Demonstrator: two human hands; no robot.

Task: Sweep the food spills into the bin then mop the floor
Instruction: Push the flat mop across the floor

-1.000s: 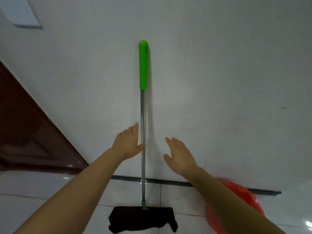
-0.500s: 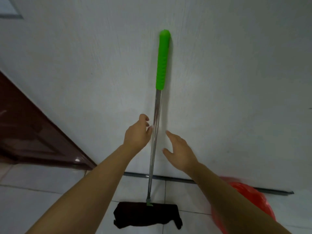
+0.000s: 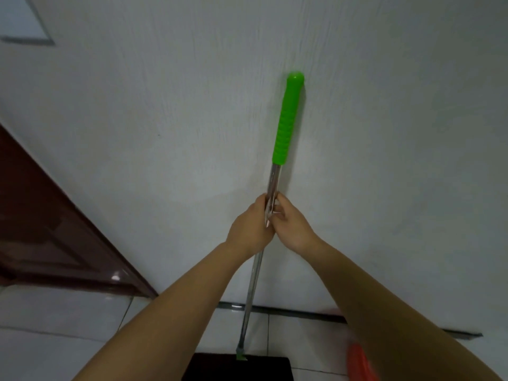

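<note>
Now gripping mop point(image 3: 277, 171) shaft mid-length with left hand point(image 3: 248, 229) and right hand point(image 3: 292, 225) side by side | leaning upright against wall point(image 3: 165, 119) | resting dark mop head point(image 3: 236, 369) on floor point(image 3: 68, 325) below hands

The mop point(image 3: 277, 171) stands at centre frame against the wall point(image 3: 165, 119), its head on the floor point(image 3: 55, 325) at bottom centre. The door point(image 3: 41, 229) sits at left, the bin point(image 3: 360, 364) at lower right.

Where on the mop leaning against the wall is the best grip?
On the bare metal shaft below the green grip, from the room side: the mop leans on the wall. Both hands, left and right, grip there.
</note>
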